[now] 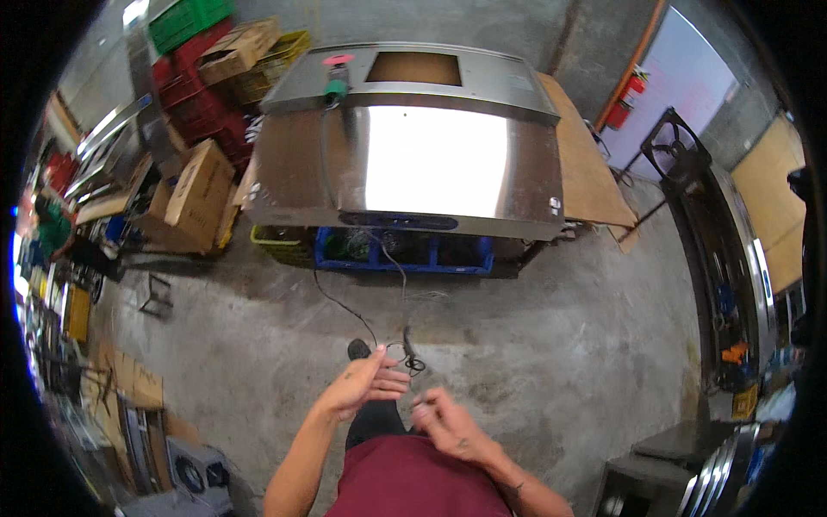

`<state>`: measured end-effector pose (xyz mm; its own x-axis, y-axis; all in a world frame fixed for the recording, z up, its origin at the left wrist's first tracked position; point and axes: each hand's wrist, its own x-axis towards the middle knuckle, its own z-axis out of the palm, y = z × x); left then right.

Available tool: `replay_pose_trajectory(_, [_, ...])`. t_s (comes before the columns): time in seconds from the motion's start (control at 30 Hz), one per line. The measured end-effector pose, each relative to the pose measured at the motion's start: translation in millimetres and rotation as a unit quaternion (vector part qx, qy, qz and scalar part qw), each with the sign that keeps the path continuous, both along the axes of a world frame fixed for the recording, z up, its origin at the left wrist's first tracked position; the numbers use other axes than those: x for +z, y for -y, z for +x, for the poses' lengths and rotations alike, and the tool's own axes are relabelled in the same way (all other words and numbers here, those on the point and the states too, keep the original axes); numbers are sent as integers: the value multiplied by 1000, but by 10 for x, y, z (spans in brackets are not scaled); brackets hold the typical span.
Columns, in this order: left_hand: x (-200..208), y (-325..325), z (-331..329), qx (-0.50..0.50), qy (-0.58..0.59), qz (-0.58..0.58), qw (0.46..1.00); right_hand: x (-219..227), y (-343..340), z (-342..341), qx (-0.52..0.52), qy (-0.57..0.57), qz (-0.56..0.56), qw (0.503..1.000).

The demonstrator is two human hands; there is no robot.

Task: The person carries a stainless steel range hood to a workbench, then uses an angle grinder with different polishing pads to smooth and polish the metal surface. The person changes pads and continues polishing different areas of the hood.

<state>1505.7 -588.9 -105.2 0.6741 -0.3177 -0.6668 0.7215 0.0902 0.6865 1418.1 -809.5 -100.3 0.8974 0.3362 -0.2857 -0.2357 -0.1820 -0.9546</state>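
Note:
My left hand (363, 384) is in front of my body with its fingers stretched out and its thumb raised; nothing lies in it. Just to its right, my right hand (446, 424) has its fingers curled together, slightly blurred. Whether a small thing sits between those fingertips I cannot make out. Beyond both hands stands a large stainless steel housing (301, 155) with a rectangular opening (415, 68) in its top. A green power tool with a pink disc, seemingly an angle grinder (336, 89), rests on its upper left. A dark cable (408, 345) lies on the floor past my hands.
Below the housing sit blue crates (405, 265). Cardboard boxes (200, 191) and red crates (194, 86) are stacked at the left. A wooden board (586, 164) juts out at right, near a fire extinguisher (627, 101) and a dark fan frame (676, 148). Another person (56, 226) is far left.

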Motion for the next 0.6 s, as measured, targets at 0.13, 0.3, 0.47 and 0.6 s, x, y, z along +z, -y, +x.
replay_pose_trajectory(0.13, [-687,-285,-842,140,-45,-158,976,28,-479,-581,256,-6,-7,967])
replay_pose_trajectory(0.3, [-728,-716,-1820,213,-7,6,977,-825,-698,-554,210,232,-4,950])
replay_pose_trajectory(0.47, [-887,-919,-2391,287,68,101,950,-925,-1904,320,45,191,-132,972])
replay_pose_trajectory(0.6, [-1095,-941,-2415,281,118,109,946,-1152,-2508,221,22,67,-109,991])
